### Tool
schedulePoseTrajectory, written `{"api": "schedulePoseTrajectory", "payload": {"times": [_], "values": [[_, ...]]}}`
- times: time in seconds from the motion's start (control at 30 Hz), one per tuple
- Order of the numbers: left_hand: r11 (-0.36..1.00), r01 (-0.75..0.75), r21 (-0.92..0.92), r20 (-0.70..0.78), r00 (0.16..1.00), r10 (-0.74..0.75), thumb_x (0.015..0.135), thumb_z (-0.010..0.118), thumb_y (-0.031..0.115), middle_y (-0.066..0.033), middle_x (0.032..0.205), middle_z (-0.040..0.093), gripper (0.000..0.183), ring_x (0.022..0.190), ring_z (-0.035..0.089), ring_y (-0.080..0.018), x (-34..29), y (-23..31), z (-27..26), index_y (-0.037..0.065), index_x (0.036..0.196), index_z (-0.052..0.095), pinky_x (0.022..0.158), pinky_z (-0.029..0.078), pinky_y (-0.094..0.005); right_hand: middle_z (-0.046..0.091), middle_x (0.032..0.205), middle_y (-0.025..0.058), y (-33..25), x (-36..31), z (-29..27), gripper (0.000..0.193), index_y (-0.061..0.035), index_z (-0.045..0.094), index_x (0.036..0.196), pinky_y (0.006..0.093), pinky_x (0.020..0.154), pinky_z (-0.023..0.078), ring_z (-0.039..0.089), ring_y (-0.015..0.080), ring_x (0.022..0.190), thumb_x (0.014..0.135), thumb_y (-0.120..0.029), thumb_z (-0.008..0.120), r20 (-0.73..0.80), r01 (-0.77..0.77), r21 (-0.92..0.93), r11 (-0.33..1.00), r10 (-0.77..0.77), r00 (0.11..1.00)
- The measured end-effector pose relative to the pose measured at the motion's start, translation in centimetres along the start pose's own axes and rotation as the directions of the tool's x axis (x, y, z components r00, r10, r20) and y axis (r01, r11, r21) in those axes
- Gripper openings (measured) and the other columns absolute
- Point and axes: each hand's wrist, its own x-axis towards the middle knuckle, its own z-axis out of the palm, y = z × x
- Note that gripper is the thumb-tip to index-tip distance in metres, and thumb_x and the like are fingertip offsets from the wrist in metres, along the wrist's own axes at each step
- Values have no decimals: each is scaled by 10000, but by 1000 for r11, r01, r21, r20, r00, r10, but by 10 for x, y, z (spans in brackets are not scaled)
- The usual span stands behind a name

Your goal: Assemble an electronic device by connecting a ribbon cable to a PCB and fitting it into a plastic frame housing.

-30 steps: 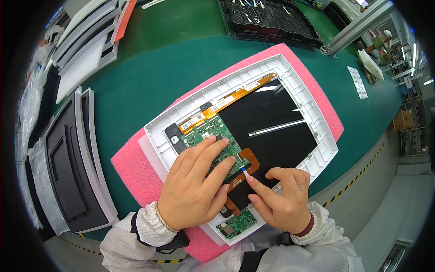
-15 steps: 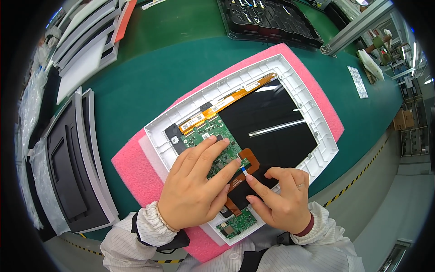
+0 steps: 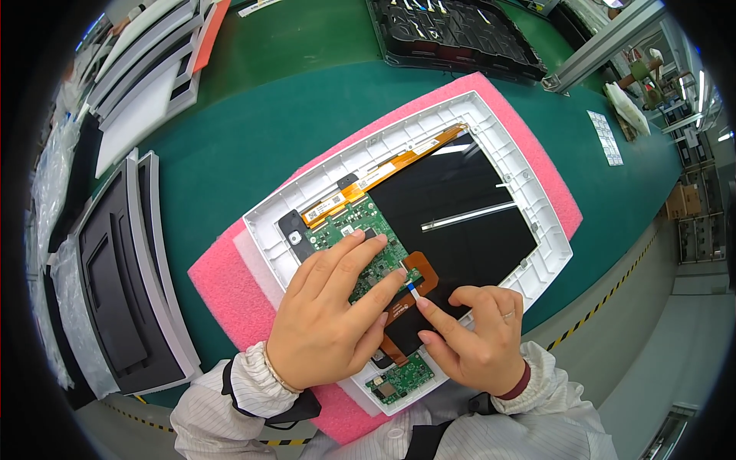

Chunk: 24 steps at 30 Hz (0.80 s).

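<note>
A white plastic housing (image 3: 535,184) lies tilted on pink foam, with a black display panel (image 3: 468,192) inside it. My left hand (image 3: 326,314) rests flat, fingers spread, on the green circuit board (image 3: 372,211), covering its lower part. The index fingertip of my right hand (image 3: 483,337) touches the white-and-blue end of a short flat cable (image 3: 414,290) at the board's edge. My right thumb is apart from that finger, and the other fingers are curled. An orange-brown flex cable (image 3: 426,268) runs beside it towards a smaller green board (image 3: 400,379) near me.
Pink foam (image 3: 222,287) sticks out around the housing on the green table (image 3: 207,161). Black and grey panels (image 3: 115,276) stand at the left, with more curved covers (image 3: 153,61) behind. A black tray (image 3: 460,38) of small parts and a metal post (image 3: 606,50) are at the back.
Almost nothing differs. Both hands keep their places, with only a very slight shift of my right thumb and fingers.
</note>
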Motion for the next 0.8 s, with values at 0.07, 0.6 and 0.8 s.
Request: {"api": "schedulePoseTrajectory", "payload": {"times": [0.07,0.6,0.8], "values": [[1000,-5,3,0,1000,5,708,664,94,-196,1328,517,471,1245,483,-406,0,0,0,81,1178,640,997,392,-489,565,994,30,0,-4,1,339,-152,744,1067,362,784,352,507,197,901,756,-287,739,-29,-28,15,999,28,999],[1000,-14,-5,-17,1000,14,719,664,90,-197,1327,515,468,1242,488,-405,0,0,-1,59,1184,624,998,399,-483,576,1004,30,2,-3,3,319,-149,742,1064,358,797,353,513,194,898,770,-271,725,-59,20,23,1000,-19,998],[1000,-16,-14,-12,1000,16,725,664,80,-201,1337,504,477,1247,479,-408,1,1,-2,53,1198,610,1006,396,-480,580,1010,55,17,-9,-11,395,-129,711,1134,359,823,353,522,216,902,750,-213,736,-155,-45,106,993,61,986]]}}
